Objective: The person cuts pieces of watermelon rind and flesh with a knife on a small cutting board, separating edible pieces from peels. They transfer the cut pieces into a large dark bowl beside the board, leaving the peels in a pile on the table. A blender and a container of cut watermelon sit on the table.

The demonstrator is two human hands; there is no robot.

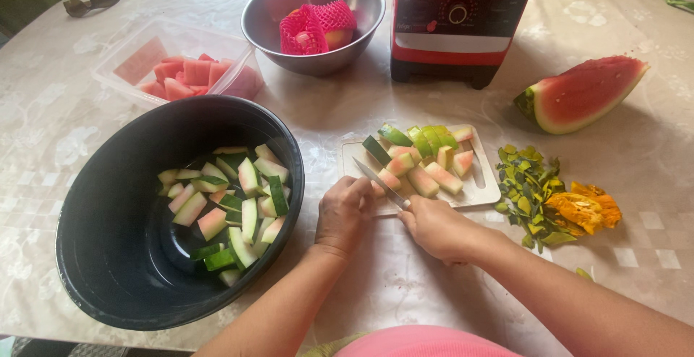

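Fingers of our right hand (439, 228) are curling closed around the handle of a knife (382, 184), its blade pointing up and to the left over the near left part of a white cutting board (483, 187). Our left hand (345, 214) is resting just left of the board's near corner with its fingers folded under, touching a piece of rind at the blade; we cannot tell whether they are pinching it.

We are working at a table (636, 155) covered with a pale cloth patterned in faint squares and flowers; little of the room is showing beyond it.

Watermelon rind pieces (426, 156) are lying piled on the far half of the board, short strips with green skin, white flesh and a pink edge.

To the left, a large black bowl (116, 256) is holding more cut rind strips (231, 201) along its right side. Farther off, a clear plastic box (137, 53) is holding red watermelon chunks (189, 74), and a steel bowl (275, 10) is holding fruit in pink foam netting (318, 28). A red blender base (459, 21) is standing at the far edge, a watermelon wedge (582, 93) is lying to the right, and green leaves (526, 191) with orange pumpkin scraps (587, 209) are sitting just right of the board. Sunglasses (91, 1) are lying at the far left.
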